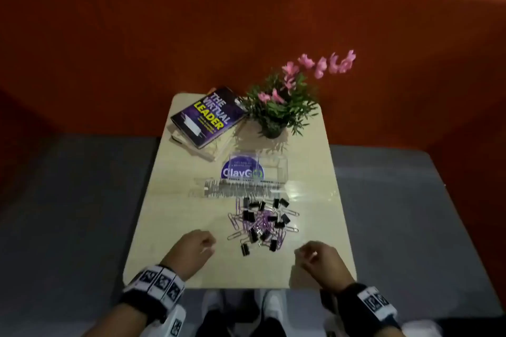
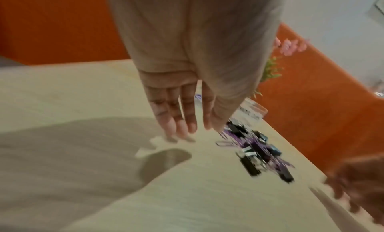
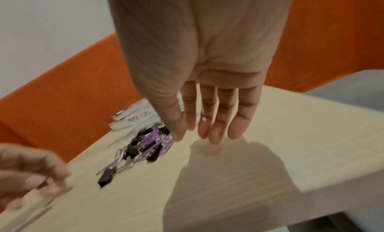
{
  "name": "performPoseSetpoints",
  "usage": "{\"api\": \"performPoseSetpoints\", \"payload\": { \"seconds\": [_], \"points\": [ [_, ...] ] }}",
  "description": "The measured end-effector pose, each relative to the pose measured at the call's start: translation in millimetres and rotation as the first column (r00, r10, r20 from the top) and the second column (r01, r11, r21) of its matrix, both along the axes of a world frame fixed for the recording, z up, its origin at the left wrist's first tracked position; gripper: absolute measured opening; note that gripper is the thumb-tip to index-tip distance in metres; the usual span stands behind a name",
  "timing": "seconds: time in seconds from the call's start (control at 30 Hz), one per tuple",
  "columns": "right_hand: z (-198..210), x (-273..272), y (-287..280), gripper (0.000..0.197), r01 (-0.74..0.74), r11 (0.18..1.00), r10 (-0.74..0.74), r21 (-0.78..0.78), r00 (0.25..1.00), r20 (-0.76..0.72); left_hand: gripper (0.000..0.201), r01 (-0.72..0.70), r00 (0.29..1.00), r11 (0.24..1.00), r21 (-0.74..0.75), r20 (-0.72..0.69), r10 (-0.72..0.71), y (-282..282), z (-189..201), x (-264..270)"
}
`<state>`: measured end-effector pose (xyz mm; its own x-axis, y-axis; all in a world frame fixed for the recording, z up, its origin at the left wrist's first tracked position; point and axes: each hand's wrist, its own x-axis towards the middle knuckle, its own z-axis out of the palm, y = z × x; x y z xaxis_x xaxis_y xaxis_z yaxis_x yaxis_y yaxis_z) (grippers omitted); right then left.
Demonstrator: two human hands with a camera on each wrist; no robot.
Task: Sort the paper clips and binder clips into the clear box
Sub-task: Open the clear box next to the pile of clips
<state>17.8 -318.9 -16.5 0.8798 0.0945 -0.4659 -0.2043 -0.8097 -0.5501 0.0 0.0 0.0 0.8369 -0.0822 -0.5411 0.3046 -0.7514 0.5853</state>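
Mixed pile: black binder clips (image 1: 248, 215) tangled w/ purple paper clips (image 1: 261, 223), lying loose on the beige table (image 1: 169, 200), centre, toward the near edge. Some silver clips sit at the pile's margins; the exact count can't be made out, since items overlap. One binder clip lies slightly apart at the near-left of the pile.

Clear box (image 1: 241, 189): just beyond the pile, near but not touching as far as can be told. Its walls are transparent & hard to trace; compartments aren't resolvable. In the right wrist view a white label on it is partly readable, the rest hidden behind the thumb.

Left hand (image 1: 195, 247): above the table, left of the pile, holding nothing. In the head view the fingers look curled; in the left wrist view they hang straight, close together, tips near the tabletop. Contact can't be told (blur).

Right hand (image 1: 317, 258): right of the pile, also holding nothing; fingers extended, slightly apart in the right wrist view.

Both wrists carry patterned bands (image 1: 157, 283).

Far end: purple book (image 1: 208, 116) on a second one, mostly hidden, beside a potted plant (image 1: 282, 107) w/ pink flowers. Round sticker (image 1: 242, 172) seen behind the box. Orange wall (image 1: 109, 35) behind.
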Motion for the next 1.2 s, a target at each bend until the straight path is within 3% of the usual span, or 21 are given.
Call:
{"api": "performPoseSetpoints", "payload": {
  "seconds": [0.07, 0.17, 0.27, 0.37, 0.5, 0.7, 0.9, 1.07, 1.13, 1.2],
  "points": [
    [-10, 8, 9, 0.011, 0.017, 0.997, -0.008, -0.077, 0.993, 0.115, 0.02, 0.035, 0.995, 0.997, 0.071, 0.095, -0.042, -13, -12, 11],
    [-13, 19, 23, 0.023, 0.15, 0.983, -0.129, -0.103, 0.974, 0.186, 0.032, -0.053, 0.986, 0.993, 0.107, 0.163, 0.035, -36, -23, 30],
    [-19, 25, 33, 0.039, 0.207, 0.972, -0.193, -0.109, 0.973, 0.126, 0.039, -0.227, 0.964, 0.968, 0.109, 0.166, 0.208, -54, -30, 47],
    [-22, 31, 46, 0.047, 0.207, 0.973, -0.196, -0.1, 0.974, 0.117, 0.048, -0.289, 0.956, 0.944, 0.162, 0.104, 0.275, -72, -26, 63],
    [-23, 35, 60, 0.033, 0.223, 0.97, -0.213, -0.102, 0.972, 0.099, 0.045, -0.324, 0.946, 0.918, 0.228, 0.074, 0.316, -86, -24, 70],
    [-27, 41, 57, 0.014, 0.25, 0.965, -0.245, -0.076, 0.967, 0.07, 0.038, -0.406, 0.913, 0.889, 0.212, 0.05, 0.405, -80, -29, 78],
    [-29, 46, 58, 0.016, 0.279, 0.958, -0.276, -0.064, 0.96, 0.053, 0.045, -0.289, 0.957, 0.916, 0.279, 0.043, 0.288, -79, -29, 86],
    [-30, 44, 62, 0.015, 0.292, 0.955, -0.29, -0.054, 0.956, 0.038, 0.008, -0.29, 0.956, 0.924, 0.25, 0.036, 0.29, -75, -32, 85],
    [-30, 43, 59, 0.012, 0.307, 0.951, -0.305, -0.026, 0.951, 0.053, 0.022, -0.287, 0.958, 0.93, 0.228, 0.057, 0.282, -73, -34, 83],
    [-28, 43, 48, 0.008, 0.39, 0.918, -0.395, 0.076, 0.917, 0.061, 0.022, -0.363, 0.931, 0.919, 0.153, 0.08, 0.355, -65, -33, 81]
  ]
}}
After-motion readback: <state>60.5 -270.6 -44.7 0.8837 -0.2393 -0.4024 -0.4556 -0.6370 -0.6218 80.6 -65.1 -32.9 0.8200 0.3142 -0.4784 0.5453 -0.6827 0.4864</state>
